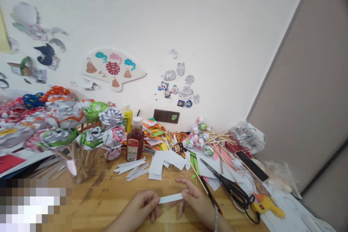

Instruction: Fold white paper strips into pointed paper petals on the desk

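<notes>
A narrow white paper strip is stretched level between my two hands, above the wooden table. My left hand pinches its left end between thumb and curled fingers. At the other end, my right hand holds the strip with the thumb, its index finger raised behind. Beyond my hands lie white paper strips and several white paper rectangles. Black-handled scissors rest to the right of my right hand.
Paper flowers in a clear container stand at left, beside a red-brown bottle. At right are a yellow glue gun, a phone and small paper flowers on sticks. The wooden table extends towards me.
</notes>
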Demonstrator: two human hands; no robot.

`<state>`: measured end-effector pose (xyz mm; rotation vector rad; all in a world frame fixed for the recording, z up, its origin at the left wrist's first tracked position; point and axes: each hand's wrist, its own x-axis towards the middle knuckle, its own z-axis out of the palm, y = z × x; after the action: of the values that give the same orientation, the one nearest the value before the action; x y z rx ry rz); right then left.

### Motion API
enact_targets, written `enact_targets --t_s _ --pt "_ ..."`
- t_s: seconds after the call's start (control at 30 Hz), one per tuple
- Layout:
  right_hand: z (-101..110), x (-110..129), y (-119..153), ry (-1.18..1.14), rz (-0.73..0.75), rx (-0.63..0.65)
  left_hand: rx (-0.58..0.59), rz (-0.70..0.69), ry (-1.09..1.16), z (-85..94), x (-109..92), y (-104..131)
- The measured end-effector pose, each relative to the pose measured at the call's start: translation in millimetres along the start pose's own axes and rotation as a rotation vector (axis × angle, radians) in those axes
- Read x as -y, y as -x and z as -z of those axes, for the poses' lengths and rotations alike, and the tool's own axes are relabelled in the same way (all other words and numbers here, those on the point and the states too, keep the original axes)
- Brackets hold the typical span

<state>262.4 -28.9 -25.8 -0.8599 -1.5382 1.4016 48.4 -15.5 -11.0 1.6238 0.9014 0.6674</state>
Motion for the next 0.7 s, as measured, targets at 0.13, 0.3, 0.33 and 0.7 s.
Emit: enact_targets --t_s 0.13,0.3,0.33,0.7 --pt "-14.6 -0.5 2.0 0.087 0.004 -0.061 0.016 -0.032 -0.201 -6.0 -7.4 6.7" --pt "-27.1 2.9 2.4 0.108 -0.003 -0.106 -0.005 -0.032 -0.349 -10.6 -10.7 9.8" --pt "-28.0 3.3 2.6 0.109 -0.014 -0.098 -0.020 -0.045 -0.381 -11.0 -11.1 10.0" --pt "-33.8 48.7 8.9 0.529 0.301 -0.222 -0.197 -0.136 -0.528 2.7 -2.2 4.4"
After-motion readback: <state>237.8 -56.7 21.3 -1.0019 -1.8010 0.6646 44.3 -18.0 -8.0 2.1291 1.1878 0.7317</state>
